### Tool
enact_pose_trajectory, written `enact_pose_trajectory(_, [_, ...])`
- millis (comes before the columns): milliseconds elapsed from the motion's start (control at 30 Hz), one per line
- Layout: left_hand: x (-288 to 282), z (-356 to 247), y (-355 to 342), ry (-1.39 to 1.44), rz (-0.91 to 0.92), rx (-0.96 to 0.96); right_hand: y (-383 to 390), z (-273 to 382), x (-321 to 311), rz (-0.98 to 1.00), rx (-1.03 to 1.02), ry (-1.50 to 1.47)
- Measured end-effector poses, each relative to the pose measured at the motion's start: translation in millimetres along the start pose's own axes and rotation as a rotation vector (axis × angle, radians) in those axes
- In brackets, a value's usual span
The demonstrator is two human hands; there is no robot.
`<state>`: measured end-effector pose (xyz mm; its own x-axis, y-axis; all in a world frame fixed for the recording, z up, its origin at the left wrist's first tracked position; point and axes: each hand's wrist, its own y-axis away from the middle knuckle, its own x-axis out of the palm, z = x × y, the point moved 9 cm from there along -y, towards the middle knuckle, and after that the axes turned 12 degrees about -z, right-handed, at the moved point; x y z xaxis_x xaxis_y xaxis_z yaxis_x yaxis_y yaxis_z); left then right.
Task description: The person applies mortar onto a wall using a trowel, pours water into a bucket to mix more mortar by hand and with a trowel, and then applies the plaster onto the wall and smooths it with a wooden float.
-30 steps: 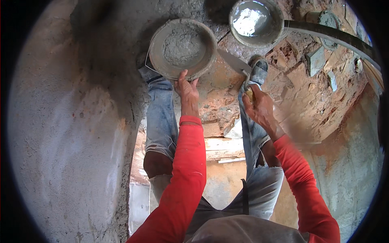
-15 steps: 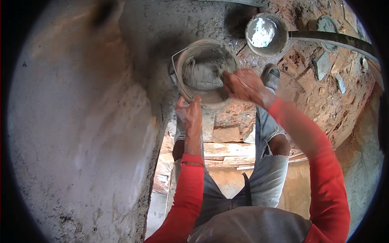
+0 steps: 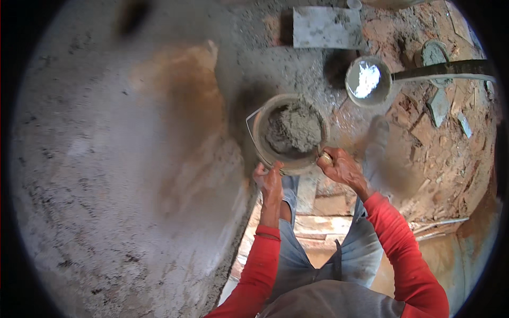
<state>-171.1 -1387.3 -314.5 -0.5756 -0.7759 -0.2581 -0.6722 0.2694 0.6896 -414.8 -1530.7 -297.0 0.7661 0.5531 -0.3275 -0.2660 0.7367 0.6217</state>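
Note:
A round bucket [image 3: 297,165] with a thin wire handle stands between my feet, holding wet grey mortar. My left hand [image 3: 269,181] has its fingers closed over the near-left rim. At the near-right rim, my right hand [image 3: 342,168] is wrapped round the pale handle [image 3: 325,157] of a trowel. The trowel's blade is hidden, apparently under the heaped mortar [image 3: 301,127] at the right of the bucket.
Beyond on the right stands a smaller bucket [image 3: 383,95] with shiny liquid. A dark curved bar [image 3: 450,70] reaches over another mortar container [image 3: 435,53]. A grey board [image 3: 326,29] lies at the back. Rough concrete [image 3: 122,228] spreads left; broken rubble [image 3: 440,159] covers the right.
The view has shifted, and the grey board has come into sight. Blurred mortar now shows as a clear heap at the bucket's right. My right hand has drawn back to the near-right rim.

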Motion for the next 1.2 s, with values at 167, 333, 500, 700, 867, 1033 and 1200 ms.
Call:
enact_pose_trajectory(167, [-0.9,-5.3,-7.6,0.037,-0.053,-0.090,-23.3,39.1,-9.3,0.123,0.226,-0.368])
enact_pose_trajectory(333, [-23.0,-15.6,-9.3,-0.024,-0.163,-0.191,-85.5,66.8,-53.7,-0.045,0.269,-0.840])
enact_pose_trajectory(500, [-59.5,-23.2,-16.5,-0.097,-0.128,-0.215,-146.3,55.6,-132.7,-0.737,-0.054,-0.741])
enact_pose_trajectory(700, [-95.9,-12.9,-17.7,-0.097,-0.163,-0.180,-253.4,162.8,-34.9,-1.432,-0.280,-0.014])
enact_pose_trajectory(867, [-76.8,0.8,-27.0,-0.069,-0.288,-0.170,-189.3,220.7,140.4,-0.330,-0.474,-0.555])
enact_pose_trajectory(1033, [-68.6,-9.1,-33.8,-0.093,-0.187,-0.033,-5.6,75.7,65.6,-0.178,-0.148,0.054])
enact_pose_trajectory(1200, [-57.7,-24.9,-17.0,-0.426,-0.104,0.091,-15.6,17.2,17.3,0.010,-0.337,0.573])
